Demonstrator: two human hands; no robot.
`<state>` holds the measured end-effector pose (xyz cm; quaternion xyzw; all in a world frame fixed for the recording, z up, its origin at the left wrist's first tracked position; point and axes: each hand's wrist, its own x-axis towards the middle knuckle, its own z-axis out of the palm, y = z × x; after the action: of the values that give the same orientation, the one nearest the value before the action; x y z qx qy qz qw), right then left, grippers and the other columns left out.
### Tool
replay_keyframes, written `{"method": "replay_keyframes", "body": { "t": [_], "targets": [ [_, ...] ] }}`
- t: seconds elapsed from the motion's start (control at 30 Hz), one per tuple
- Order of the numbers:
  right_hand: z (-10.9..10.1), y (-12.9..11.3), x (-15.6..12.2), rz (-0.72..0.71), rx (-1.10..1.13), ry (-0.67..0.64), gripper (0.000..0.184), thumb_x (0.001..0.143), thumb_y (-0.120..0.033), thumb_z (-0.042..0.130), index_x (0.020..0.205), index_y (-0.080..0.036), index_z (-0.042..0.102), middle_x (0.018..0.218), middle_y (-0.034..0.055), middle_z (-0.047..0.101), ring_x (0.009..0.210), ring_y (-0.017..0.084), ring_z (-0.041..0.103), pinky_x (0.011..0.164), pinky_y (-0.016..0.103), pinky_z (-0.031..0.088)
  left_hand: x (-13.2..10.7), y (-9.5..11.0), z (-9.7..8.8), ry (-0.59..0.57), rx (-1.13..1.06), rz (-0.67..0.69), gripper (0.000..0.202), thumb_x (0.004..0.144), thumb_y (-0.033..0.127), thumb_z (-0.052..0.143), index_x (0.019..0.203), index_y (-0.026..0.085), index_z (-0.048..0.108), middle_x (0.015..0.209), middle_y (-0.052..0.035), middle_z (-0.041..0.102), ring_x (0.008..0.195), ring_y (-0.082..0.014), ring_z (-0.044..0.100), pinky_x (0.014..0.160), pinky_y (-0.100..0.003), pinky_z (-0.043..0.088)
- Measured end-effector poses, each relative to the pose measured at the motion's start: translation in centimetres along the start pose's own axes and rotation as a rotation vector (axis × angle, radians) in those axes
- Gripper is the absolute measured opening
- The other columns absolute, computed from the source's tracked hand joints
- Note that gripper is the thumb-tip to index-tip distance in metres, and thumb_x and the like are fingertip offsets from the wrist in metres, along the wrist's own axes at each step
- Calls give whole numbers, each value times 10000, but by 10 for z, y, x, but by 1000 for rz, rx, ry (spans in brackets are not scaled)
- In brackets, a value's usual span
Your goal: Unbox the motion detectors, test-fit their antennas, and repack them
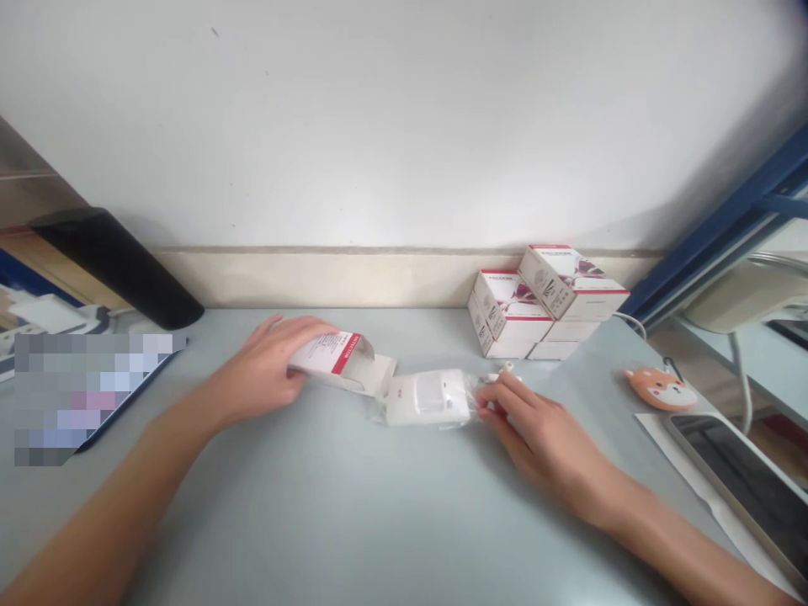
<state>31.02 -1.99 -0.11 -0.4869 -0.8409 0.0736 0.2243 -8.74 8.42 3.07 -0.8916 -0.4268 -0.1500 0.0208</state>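
Observation:
My left hand (273, 364) is closed round a small white and red cardboard box (321, 353), printed "DETECTOR", tilted with its open end and flap facing right. Just right of that flap is a white plastic detector (429, 397) in a clear plastic bag (467, 412). The fingers of my right hand (527, 421) pinch the right end of this bag. Small white pieces (505, 369) show beyond the right fingertips; their kind is hard to make out.
Several matching boxes (514, 337) are stacked against the wall at the back right. An orange animal-face case (662, 389) and a phone (745, 480) lie on the right. A black cylinder (119, 265) and a pixelated screen (94, 400) are on the left.

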Motion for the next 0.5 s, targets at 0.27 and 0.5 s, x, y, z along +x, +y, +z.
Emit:
{"method": "replay_keyframes", "body": {
  "t": [0.27,0.5],
  "targets": [
    [-6,6,-2,33,247,68,120,1080,-273,507,1163,-281,593,1081,58,645,788,168,647,701,308,526,3,38,-5,78,-32,-25,588,822,152,588,1396,278,582,1561,-123,465,1482,-408,393,1229,-664,275],
    [-13,-18,3,98,709,73,117,1089,-300,508,1110,-256,614,1044,46,658,908,170,660,835,302,582,-4,129,35,-138,-488,12,765,999,405,644,1643,348,236,1634,-115,443,1462,-305,487,1155,-467,483]
  ]
}}
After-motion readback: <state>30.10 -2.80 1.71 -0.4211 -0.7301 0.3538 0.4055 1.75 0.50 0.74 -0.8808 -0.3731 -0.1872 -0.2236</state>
